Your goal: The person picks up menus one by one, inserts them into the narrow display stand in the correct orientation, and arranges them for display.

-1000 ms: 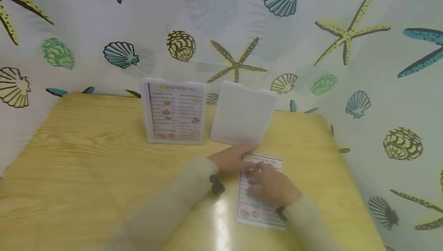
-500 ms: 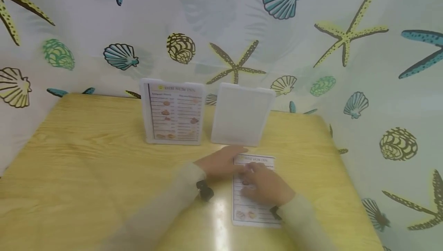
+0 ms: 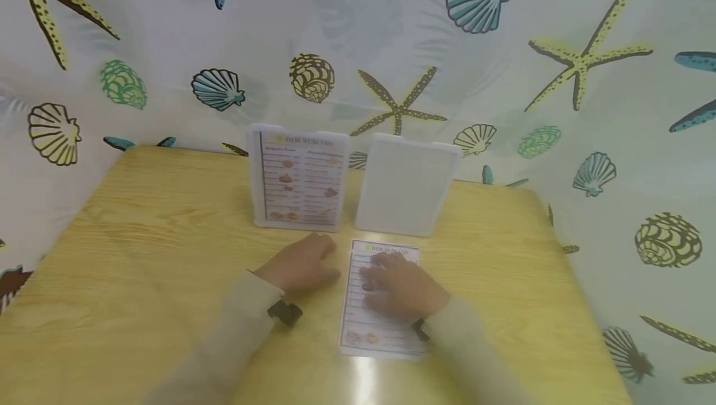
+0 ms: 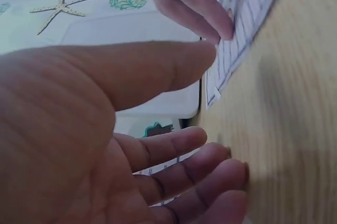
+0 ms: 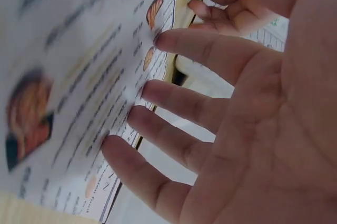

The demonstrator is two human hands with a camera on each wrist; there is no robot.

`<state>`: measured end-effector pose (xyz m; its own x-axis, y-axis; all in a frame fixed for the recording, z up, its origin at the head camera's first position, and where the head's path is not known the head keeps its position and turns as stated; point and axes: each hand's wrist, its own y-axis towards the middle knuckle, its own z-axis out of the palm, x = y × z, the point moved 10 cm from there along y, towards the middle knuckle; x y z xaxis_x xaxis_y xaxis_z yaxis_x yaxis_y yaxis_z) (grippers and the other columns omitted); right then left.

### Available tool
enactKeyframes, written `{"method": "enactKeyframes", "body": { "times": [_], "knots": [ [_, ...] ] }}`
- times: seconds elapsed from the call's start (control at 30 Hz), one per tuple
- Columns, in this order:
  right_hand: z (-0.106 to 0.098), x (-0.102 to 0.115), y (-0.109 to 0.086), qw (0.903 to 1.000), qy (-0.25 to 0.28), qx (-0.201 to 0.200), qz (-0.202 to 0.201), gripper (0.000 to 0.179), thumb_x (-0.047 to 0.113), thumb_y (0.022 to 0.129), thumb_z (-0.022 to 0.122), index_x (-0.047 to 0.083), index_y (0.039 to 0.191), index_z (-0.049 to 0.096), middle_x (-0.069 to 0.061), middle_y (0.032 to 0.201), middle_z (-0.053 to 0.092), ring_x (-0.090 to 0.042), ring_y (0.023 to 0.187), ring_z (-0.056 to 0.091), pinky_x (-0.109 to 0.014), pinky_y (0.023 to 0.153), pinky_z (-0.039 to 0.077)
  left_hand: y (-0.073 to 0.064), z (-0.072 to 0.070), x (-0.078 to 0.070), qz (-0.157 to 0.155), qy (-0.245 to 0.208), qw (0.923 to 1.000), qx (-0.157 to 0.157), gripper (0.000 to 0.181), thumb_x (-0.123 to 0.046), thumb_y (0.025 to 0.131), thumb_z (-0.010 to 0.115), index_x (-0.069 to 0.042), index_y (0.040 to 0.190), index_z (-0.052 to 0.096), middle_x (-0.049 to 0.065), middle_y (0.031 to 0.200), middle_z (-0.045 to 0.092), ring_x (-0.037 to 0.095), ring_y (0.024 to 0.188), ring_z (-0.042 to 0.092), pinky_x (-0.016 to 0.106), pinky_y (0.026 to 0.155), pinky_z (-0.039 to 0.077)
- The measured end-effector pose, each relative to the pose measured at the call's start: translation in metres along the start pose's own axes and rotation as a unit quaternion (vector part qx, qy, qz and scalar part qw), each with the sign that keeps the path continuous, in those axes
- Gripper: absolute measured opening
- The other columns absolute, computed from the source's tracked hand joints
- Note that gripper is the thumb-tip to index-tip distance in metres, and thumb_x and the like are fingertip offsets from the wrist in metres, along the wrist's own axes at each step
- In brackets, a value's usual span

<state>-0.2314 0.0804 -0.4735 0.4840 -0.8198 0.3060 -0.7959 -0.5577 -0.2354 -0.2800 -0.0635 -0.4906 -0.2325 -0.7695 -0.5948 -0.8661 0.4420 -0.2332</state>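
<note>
A printed menu sheet point(image 3: 386, 336) lies flat on the table, headed at its far edge. My right hand point(image 3: 405, 287) rests on its upper middle part. In the right wrist view, the fingers point(image 5: 184, 50) are spread and their tips touch the printed face. My left hand point(image 3: 302, 263) is on the table just left of the sheet, apart from it and holding nothing. Seen from the left wrist, its thumb point(image 4: 158, 69) stands away from loosely bent fingers. Behind the hands stand a white holder with a similar menu point(image 3: 299, 181) and a blank white holder point(image 3: 408, 184).
The wooden table point(image 3: 168, 268) has rounded far corners. A white curtain point(image 3: 252, 20) printed with shells and starfish hangs along the back and right side. Each wrist wears a dark strap, the left one point(image 3: 285, 312) showing most plainly.
The menu sheet has shifted left relative to the standing holders, with my right hand on it. My left hand has moved left, off the sheet. The view has turned slightly left.
</note>
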Motion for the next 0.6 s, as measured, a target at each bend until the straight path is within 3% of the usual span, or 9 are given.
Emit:
{"method": "enactKeyframes", "body": {
  "times": [0.07,0.2,0.47,0.6],
  "knots": [
    [0.001,0.005,0.006,0.9999,-0.004,0.002,-0.013,0.049,0.041,0.099,0.062,0.023,0.144,0.061,-0.009,0.157,0.048,-0.033,0.146,0.041,-0.053,0.118,0.036,-0.002,-0.003,0.001,-0.008,-0.014,0.9998,0.007,0.051,-0.029,0.087,0.073,-0.009,0.131,0.058,0.009,0.116,0.064,0.026,0.105,0.061,0.047,0.094,0.051],
    [0.003,0.014,0.015,0.9990,-0.014,0.001,-0.042,0.050,0.042,0.100,0.062,0.023,0.145,0.060,-0.008,0.157,0.048,-0.031,0.146,0.041,-0.051,0.120,0.034,-0.005,-0.006,0.004,-0.014,-0.028,0.9995,0.007,0.085,-0.029,0.084,0.077,-0.012,0.158,0.039,0.014,0.139,0.061,0.034,0.128,0.059,0.052,0.108,0.046],
    [0.007,0.022,0.024,0.9973,-0.002,-0.002,-0.073,0.050,0.044,0.101,0.061,0.023,0.146,0.059,-0.006,0.159,0.046,-0.029,0.149,0.038,-0.049,0.123,0.027,-0.002,-0.001,0.008,-0.015,0.002,0.9999,-0.006,0.076,-0.035,0.085,0.081,-0.008,0.148,0.050,0.014,0.138,0.061,0.035,0.126,0.059,0.054,0.107,0.046],
    [0.007,0.012,0.024,0.9968,0.052,-0.004,-0.060,0.050,0.043,0.101,0.061,0.018,0.145,0.059,-0.005,0.153,0.052,-0.025,0.143,0.045,-0.045,0.121,0.034,-0.004,0.003,0.009,-0.027,0.000,0.9996,-0.008,0.077,-0.033,0.082,0.083,-0.008,0.148,0.050,0.015,0.141,0.060,0.036,0.128,0.058,0.055,0.109,0.045]
  ]
}}
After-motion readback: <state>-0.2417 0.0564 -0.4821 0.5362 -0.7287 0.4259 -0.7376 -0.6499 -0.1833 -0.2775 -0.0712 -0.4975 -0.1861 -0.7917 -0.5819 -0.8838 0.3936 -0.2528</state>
